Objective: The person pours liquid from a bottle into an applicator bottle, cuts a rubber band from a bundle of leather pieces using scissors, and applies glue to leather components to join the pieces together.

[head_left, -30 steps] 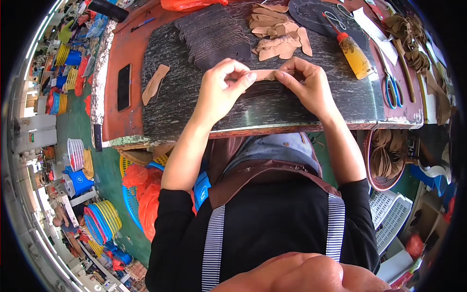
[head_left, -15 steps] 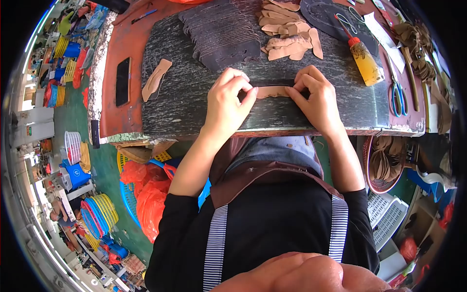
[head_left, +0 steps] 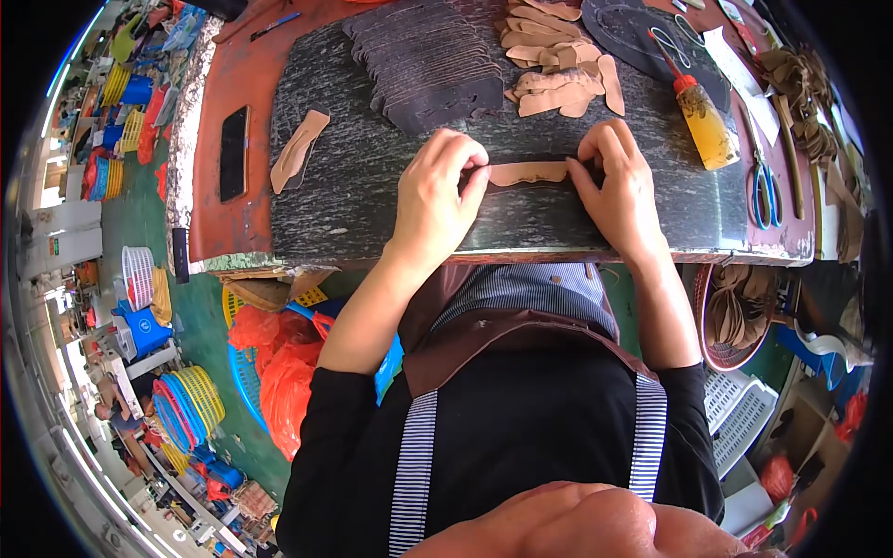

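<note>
A tan leather strip [head_left: 528, 174] with dark smudges along its lower edge stretches between my two hands, near the front of the dark board. My left hand [head_left: 435, 191] pinches its left end between thumb and fingers. At the other end, the thumb and bent fingers of my right hand [head_left: 619, 191] close on the strip's tip. Beyond them lies a row of overlapping dark pieces [head_left: 423, 70]. Beside that row is a pile of tan leather pieces [head_left: 558, 84]. Another tan piece [head_left: 300, 152] rests on a dark one at the board's left.
A glue bottle [head_left: 705, 126] with a red top and blue-handled scissors [head_left: 766, 193] lie to the right. A phone [head_left: 234, 153] is on the red surface at left. Below the table edge are a red plastic bag [head_left: 293, 395] and a basket of brown pieces [head_left: 735, 312].
My right hand has shifted slightly right and its fingers have lifted, baring more of the strip's right end. My left hand stays about where it was, pinching the left end.
</note>
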